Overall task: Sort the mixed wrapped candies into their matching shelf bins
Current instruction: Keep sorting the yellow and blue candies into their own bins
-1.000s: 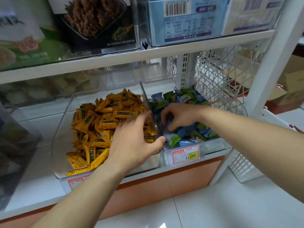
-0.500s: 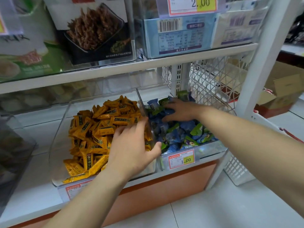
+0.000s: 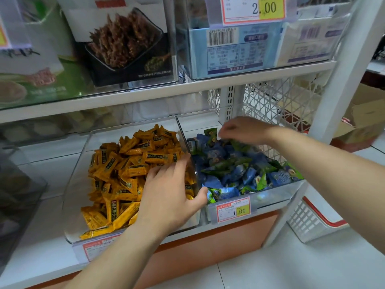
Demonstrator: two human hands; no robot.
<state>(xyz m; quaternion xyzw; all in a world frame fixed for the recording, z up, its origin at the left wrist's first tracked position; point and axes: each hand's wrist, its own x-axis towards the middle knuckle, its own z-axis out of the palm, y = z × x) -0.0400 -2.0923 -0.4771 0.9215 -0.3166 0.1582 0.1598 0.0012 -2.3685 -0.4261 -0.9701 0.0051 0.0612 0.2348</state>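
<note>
You stand at a shop shelf with two clear bins side by side, and the yellow 1.00 price tag (image 3: 233,210) on the front of the right-hand bin (image 3: 275,195) is the marker for everything here. Up and to the left of the tag, the left-hand bin (image 3: 76,184) holds a heap of orange-wrapped candies (image 3: 129,163), and no other colour shows among them, so that side looks sorted. Your left hand (image 3: 168,197) lies just left of the tag, fingers spread flat on the orange heap and thumb reaching over the wall between the bins. It holds nothing that can be seen. Directly above the tag, the right-hand bin is full of blue and green wrapped candies (image 3: 239,170) jumbled together. If these are two kinds, most of the sorting there is probably still to do, and no separate bin for either colour is in sight. Your right hand (image 3: 243,130) is well above the tag, over the back of that bin. Its fingers point down beside a green candy (image 3: 210,132), but motion blur hides whether they pinch it.
</note>
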